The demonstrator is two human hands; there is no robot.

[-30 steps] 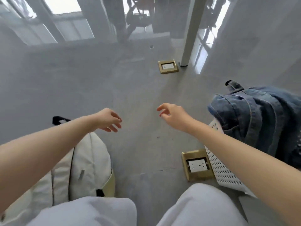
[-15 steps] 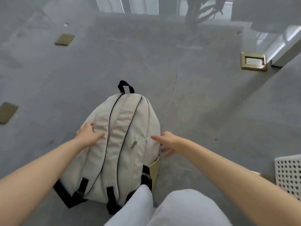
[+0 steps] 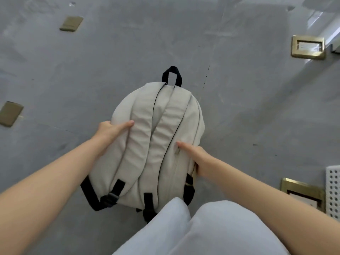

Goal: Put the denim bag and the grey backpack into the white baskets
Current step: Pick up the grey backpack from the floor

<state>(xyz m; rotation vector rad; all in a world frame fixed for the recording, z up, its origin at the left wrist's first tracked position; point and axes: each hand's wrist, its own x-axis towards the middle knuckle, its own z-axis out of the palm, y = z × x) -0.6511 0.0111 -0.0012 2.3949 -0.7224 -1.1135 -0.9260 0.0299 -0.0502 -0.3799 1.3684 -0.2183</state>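
The grey backpack (image 3: 158, 144) lies on the floor (image 3: 257, 107) at centre, not yet basketed, a white basket (image 3: 333, 190) edging in at four o'clock, left hand (image 3: 110, 129) and right hand (image 3: 198, 159) fingers clasping its sides; denim bag unseen.

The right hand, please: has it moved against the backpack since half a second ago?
Yes. The right hand has slid from beside the grey backpack onto its right edge.

A polished grey floor (image 3: 248, 107) carries brass socket boxes (image 3: 308, 47), two closed brass plates (image 3: 71, 23) lying well left of them, daylight glinting nearby.
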